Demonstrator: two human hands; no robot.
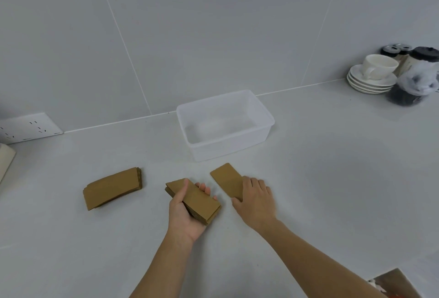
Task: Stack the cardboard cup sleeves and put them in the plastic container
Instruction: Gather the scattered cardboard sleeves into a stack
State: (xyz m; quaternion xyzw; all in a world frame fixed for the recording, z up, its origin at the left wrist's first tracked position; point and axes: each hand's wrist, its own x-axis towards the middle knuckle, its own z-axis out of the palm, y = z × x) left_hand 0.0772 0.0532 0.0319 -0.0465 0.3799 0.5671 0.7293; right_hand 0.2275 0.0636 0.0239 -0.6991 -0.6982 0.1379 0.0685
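- The pale grey countertop (332,179) fills the lower two thirds of the frame and meets a grey tiled wall (213,24) across the upper part.
- A translucent white rectangular plastic container (266,117) sits just above the centre of the frame, near the wall, with nothing seen inside it.
- A flat pile of brown cardboard cup sleeves (111,188) lies on the counter at centre left, well apart from both hands and from the container.
- The left hand (187,214), at lower centre, is palm up and curled around a second brown stack of sleeves (197,199); the thumb presses on top and the fingertips show past the far edge.
- The right hand (255,200), just to the right of it, lies palm down with the fingers spread flat on a single brown cardboard sleeve (225,179); it presses on the sleeve rather than closing around it.
- That single sleeve rests on the counter just below the container, apart from it.
- At the upper right edge stand a white cup on a stack of white saucers (370,81), with dark-lidded jars (418,60) just behind.
- A white wall socket (28,128) is at the left edge.
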